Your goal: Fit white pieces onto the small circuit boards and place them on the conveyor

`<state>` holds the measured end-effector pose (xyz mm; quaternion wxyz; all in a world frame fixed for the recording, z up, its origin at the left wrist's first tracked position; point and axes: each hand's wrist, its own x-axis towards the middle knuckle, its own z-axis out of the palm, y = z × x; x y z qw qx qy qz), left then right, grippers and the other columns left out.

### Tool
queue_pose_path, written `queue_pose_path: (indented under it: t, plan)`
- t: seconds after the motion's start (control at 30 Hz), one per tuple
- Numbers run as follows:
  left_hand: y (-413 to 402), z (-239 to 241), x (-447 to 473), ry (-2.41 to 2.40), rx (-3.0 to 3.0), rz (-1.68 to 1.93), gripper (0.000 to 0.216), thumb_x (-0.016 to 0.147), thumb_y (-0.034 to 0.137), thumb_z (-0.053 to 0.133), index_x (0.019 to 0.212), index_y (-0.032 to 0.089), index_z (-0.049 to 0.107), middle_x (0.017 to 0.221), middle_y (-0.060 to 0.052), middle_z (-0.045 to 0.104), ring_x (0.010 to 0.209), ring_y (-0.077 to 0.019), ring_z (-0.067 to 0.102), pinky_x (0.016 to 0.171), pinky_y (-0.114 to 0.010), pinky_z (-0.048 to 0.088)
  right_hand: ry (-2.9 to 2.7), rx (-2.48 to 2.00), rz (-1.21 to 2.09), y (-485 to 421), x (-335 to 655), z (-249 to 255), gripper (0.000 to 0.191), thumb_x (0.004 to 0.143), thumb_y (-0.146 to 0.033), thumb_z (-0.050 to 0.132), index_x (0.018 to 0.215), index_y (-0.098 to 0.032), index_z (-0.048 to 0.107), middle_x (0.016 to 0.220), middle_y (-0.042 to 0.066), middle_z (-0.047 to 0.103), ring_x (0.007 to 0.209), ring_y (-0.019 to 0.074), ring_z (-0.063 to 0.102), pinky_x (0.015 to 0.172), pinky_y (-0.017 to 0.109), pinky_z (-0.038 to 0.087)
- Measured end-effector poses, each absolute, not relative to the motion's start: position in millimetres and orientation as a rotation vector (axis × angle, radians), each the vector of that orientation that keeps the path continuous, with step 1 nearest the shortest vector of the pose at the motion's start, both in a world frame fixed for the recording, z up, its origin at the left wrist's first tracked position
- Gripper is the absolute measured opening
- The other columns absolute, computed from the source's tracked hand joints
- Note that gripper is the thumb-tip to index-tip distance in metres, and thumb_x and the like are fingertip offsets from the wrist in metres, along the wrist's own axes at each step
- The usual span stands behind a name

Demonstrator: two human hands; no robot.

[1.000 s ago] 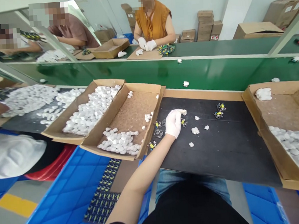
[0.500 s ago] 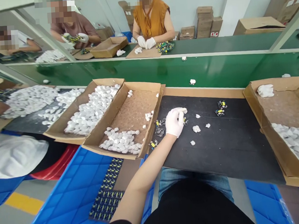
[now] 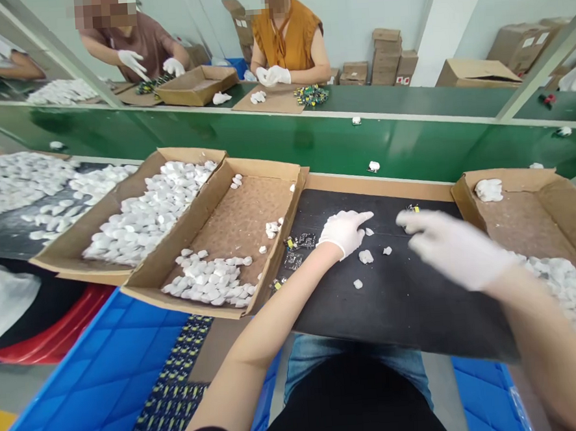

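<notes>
My left hand (image 3: 343,231), in a white glove, is low over the black work mat (image 3: 372,314). Its index finger stretches out to the right, and I see nothing held in it. Just beside its fingertips are small white lumps (image 3: 365,257). To its left lie small circuit boards (image 3: 293,260) with yellow parts, near the box wall. My right hand (image 3: 453,247), gloved too, is smeared by motion over the mat's right side. Its fingertips are by a circuit board (image 3: 413,209) with a yellow part; whether they touch it I cannot tell.
Open cardboard boxes (image 3: 210,223) with white lumps stand on the left. Another cardboard box (image 3: 517,211) with white lumps is on the right. A green conveyor (image 3: 264,145) runs beyond the mat, carrying white-topped pieces (image 3: 373,166). Gloved co-workers (image 3: 290,46) sit across it.
My right hand has come into view from the right, reaching over the mat. My left hand's index finger now stretches out more. The camera view has turned slightly right.
</notes>
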<state>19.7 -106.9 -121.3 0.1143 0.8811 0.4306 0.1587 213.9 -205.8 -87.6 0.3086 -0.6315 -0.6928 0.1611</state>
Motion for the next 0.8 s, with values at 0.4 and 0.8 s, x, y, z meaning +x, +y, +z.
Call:
queue_pose_path:
  t: [0.4,0.8]
  plan:
    - [-109.0,-131.6,30.6,1.324,2.539,0.570,0.018,0.086,0.033,0.053,0.084,0.022,0.067,0.086,-0.005,0.069,0.084,-0.0239,0.062,0.077,-0.038,0.045,-1.493,-1.734,0.881,-146.0,183.8,-140.9,0.016,0.076,-0.021,0.059,0.092,-0.019,0.061,0.080,0.005,0.064,0.076,0.0190,0.064,0.077,0.037,0.051]
    - [-126.0,-127.3,32.1,1.155,2.153,0.975,0.006,0.081,0.026,0.060,0.081,0.021,0.064,0.082,0.000,0.069,0.076,-0.0155,0.062,0.074,-0.030,0.049,-0.865,-1.195,1.360,-159.7,187.4,-148.8,0.040,0.063,-0.052,0.073,0.084,-0.018,0.067,0.072,0.002,0.066,0.058,0.0125,0.058,0.063,0.030,0.051]
